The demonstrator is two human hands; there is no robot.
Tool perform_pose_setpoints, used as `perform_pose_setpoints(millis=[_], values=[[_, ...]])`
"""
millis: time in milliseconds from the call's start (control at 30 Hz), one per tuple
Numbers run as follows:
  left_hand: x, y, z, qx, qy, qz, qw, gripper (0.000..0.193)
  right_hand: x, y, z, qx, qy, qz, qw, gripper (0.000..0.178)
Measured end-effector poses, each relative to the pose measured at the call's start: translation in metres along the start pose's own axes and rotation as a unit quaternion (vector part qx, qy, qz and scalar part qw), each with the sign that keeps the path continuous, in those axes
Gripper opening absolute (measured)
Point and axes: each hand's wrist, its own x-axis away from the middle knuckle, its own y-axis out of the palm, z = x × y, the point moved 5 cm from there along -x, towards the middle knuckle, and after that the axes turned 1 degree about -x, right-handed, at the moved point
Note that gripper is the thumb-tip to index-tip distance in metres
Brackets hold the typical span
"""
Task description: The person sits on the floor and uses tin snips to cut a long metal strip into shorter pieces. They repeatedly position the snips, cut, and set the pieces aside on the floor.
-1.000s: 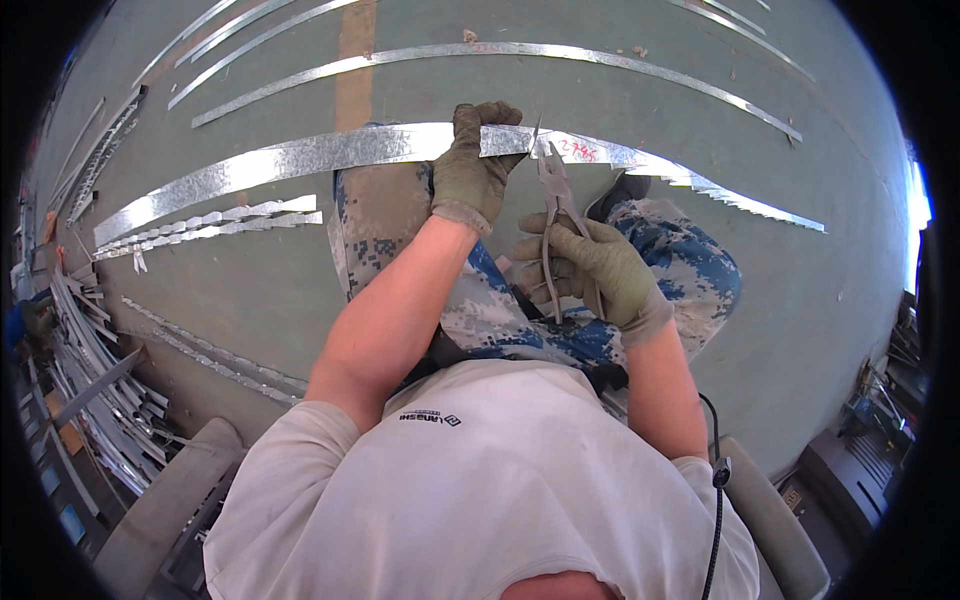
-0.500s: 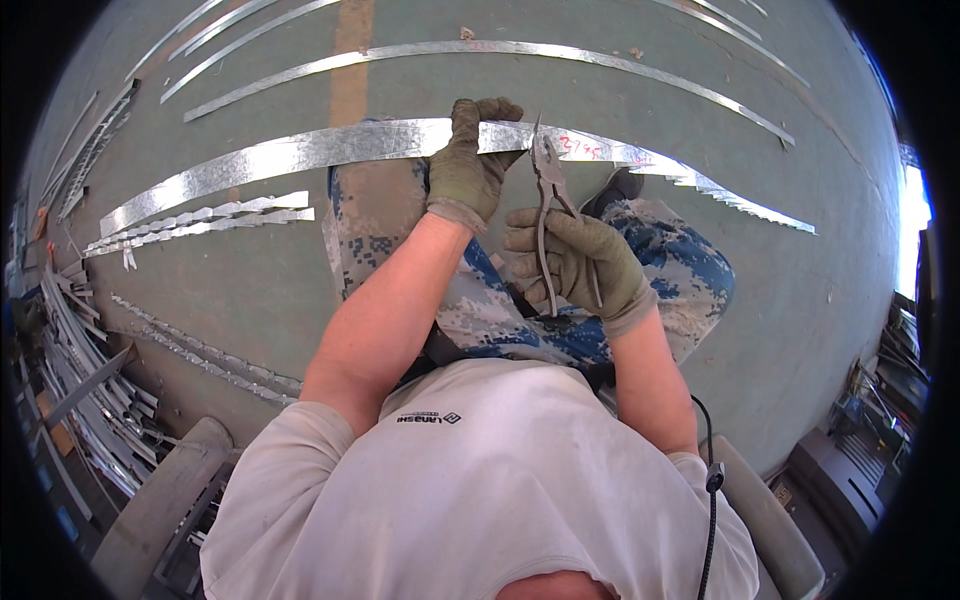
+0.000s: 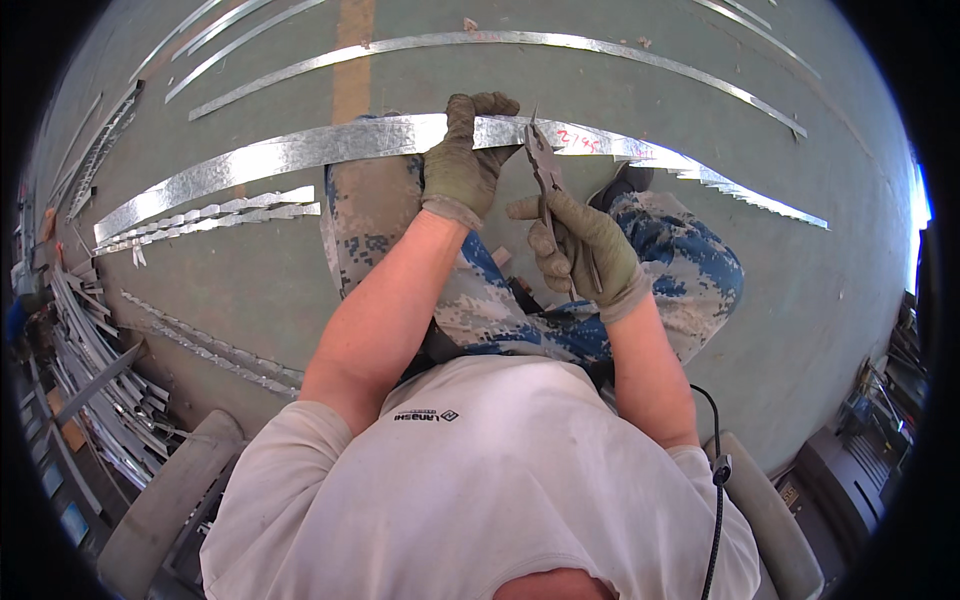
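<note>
My gloved left hand (image 3: 463,165) is closed on a long, shiny sheet-metal strip (image 3: 330,143) that lies across in front of my knees. The thumb and fingers go over its far edge. In my gloved right hand (image 3: 590,245) is a pair of metal pliers (image 3: 543,160), with the fingers wrapped round the handles. The plier jaws reach over the strip just right of my left hand. Whether they bite on the metal I cannot tell. Red handwritten marks show on the strip right of the jaws, and its right part has a stepped, jagged near edge.
Twisted metal strips (image 3: 230,212) lie on the floor at the left, and straight strips (image 3: 500,38) lie farther off. Scrap metal lengths (image 3: 100,370) are heaped at the far left. A dark cabinet-like object (image 3: 850,470) stands at the right. A black cable (image 3: 716,520) hangs beside my shirt.
My right fingers have closed round the plier handles, which were spread in a looser hand. The plier jaws have shifted slightly left. My left hand keeps its hold on the strip.
</note>
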Motion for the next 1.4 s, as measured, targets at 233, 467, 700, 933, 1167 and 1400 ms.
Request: perform_pose_setpoints(millis=[233,467,700,933,1167,1400], values=[[-0.004,-0.004,-0.001,0.005,0.008,0.027,1.000,0.037,-0.006,-0.008,-0.005,0.136,-0.026,0.032,0.990,0.036],[-0.001,0.001,0.001,-0.035,0.032,0.050,0.998,0.043,-0.020,-0.024,0.000,0.243,-0.057,0.070,0.966,0.034],[-0.001,0.004,0.002,-0.050,0.038,0.079,0.995,0.040,-0.023,-0.030,0.000,0.205,-0.058,0.040,0.976,0.037],[-0.003,0.001,-0.001,-0.057,0.033,0.084,0.994,0.039,-0.015,-0.029,-0.004,0.110,-0.029,-0.013,0.993,0.040],[-0.001,0.003,-0.002,-0.074,0.025,0.083,0.993,0.042,-0.006,-0.015,-0.008,0.159,-0.017,0.056,0.985,0.044],[0.002,0.006,0.000,-0.073,0.028,0.077,0.994,0.041,0.005,0.008,-0.018,0.264,-0.014,0.118,0.957,0.047]])
